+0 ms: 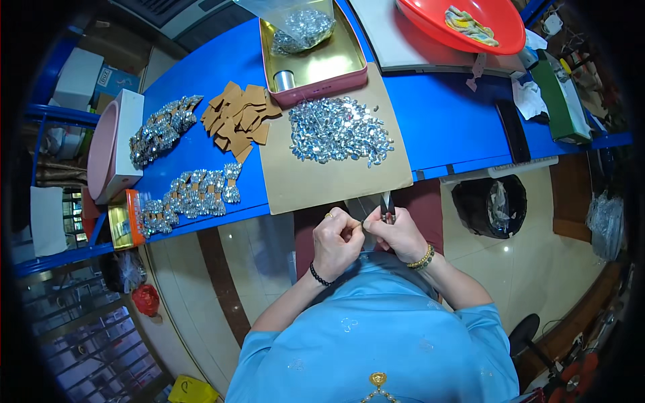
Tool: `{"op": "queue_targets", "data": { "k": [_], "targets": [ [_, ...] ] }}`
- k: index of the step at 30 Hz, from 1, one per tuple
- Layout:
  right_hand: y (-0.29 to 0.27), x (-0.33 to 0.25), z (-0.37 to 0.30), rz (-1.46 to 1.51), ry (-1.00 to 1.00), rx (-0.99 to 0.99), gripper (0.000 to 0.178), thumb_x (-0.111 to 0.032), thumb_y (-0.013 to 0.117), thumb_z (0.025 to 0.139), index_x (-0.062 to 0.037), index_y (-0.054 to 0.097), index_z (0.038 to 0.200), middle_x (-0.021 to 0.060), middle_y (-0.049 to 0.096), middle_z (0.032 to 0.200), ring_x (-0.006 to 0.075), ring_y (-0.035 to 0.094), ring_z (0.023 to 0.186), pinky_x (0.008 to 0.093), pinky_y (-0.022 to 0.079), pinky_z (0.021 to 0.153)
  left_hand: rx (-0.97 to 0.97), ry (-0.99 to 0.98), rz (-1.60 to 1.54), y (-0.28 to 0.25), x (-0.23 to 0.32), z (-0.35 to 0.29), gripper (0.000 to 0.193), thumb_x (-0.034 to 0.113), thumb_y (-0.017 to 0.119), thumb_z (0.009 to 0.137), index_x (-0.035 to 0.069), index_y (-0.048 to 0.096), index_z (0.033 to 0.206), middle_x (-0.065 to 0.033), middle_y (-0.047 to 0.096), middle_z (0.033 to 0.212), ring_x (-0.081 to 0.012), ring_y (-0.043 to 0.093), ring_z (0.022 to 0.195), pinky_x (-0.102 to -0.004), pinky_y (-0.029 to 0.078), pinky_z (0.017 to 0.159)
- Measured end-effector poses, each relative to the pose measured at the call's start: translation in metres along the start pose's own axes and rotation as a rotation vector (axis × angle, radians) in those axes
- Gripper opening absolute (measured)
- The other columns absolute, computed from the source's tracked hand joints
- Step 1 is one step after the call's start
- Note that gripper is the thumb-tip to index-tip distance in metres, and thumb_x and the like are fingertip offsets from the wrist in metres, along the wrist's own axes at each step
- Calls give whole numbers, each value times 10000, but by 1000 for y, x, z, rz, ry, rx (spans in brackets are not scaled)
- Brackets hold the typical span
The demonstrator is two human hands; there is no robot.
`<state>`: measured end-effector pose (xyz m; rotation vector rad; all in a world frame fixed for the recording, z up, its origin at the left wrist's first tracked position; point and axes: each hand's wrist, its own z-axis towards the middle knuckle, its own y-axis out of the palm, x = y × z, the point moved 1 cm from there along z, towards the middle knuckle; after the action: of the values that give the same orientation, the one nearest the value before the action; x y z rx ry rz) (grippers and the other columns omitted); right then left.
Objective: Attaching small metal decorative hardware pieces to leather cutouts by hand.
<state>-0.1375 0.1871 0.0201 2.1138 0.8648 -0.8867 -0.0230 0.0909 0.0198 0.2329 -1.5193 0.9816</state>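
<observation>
My left hand [336, 240] and my right hand [400, 236] meet in front of my body, just below the table's near edge. The left fingers are pinched together, and whatever lies between them is too small to make out. In the curled fingers of my right hand sits a pair of scissors [386, 201], its silver blades pointing up toward the table. My right thumb and index finger also pinch close to the left fingertips. Nearest beyond both hands lies a brown board [322, 188] bearing a pile of shiny silver rhinestones [340, 131].
Tan card pieces [236, 117] lie left of the rhinestones. Further left are rhinestone-covered pieces [198, 191] in rows. A pink-rimmed tin [316, 91] holds a wire spool [284, 80] and a bag of stones [302, 32]. A red basin [430, 23] stands at far right.
</observation>
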Motion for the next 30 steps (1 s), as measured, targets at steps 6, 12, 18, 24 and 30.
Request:
{"op": "queue_targets", "data": {
  "k": [6, 12, 18, 24, 30],
  "targets": [
    [-1, 3, 1, 1, 0, 0, 89, -89, 591, 793, -27, 590, 729, -7, 498, 532, 50, 421, 413, 201, 337, 384, 2, 15, 12, 0, 0, -1, 97, -52, 616, 648, 7, 539, 640, -72, 518, 623, -170, 513, 566, -278, 398, 502],
    [1, 1, 0, -4, -8, -5, 96, -95, 593, 796, -28, 587, 727, -13, 495, 525, 48, 418, 404, 201, 338, 383, -9, 8, 20, 1, 1, -1, 99, -53, 621, 645, 6, 541, 639, -77, 518, 624, -175, 514, 566, -282, 398, 503],
    [0, 3, 1, -43, -30, -14, 98, -98, 593, 797, -30, 581, 727, -20, 494, 519, 42, 420, 397, 202, 345, 381, -19, -1, 30, 1, -2, -2, 93, -49, 621, 651, 3, 545, 636, -78, 518, 622, -176, 514, 565, -286, 399, 502],
    [0, 10, 3, -67, -57, 4, 99, -96, 595, 798, -31, 577, 726, -22, 494, 520, 39, 428, 403, 199, 350, 383, -19, -3, 22, 1, 2, -1, 91, -47, 620, 652, 1, 545, 632, -81, 516, 617, -180, 514, 563, -288, 399, 502],
    [-1, 10, 2, -80, -81, 4, 96, -95, 599, 797, -32, 580, 728, -23, 496, 521, 40, 432, 405, 197, 356, 385, -11, 7, 27, 2, 2, 0, 89, -44, 621, 650, 0, 546, 629, -86, 518, 616, -187, 518, 562, -292, 401, 504]
  ]
}}
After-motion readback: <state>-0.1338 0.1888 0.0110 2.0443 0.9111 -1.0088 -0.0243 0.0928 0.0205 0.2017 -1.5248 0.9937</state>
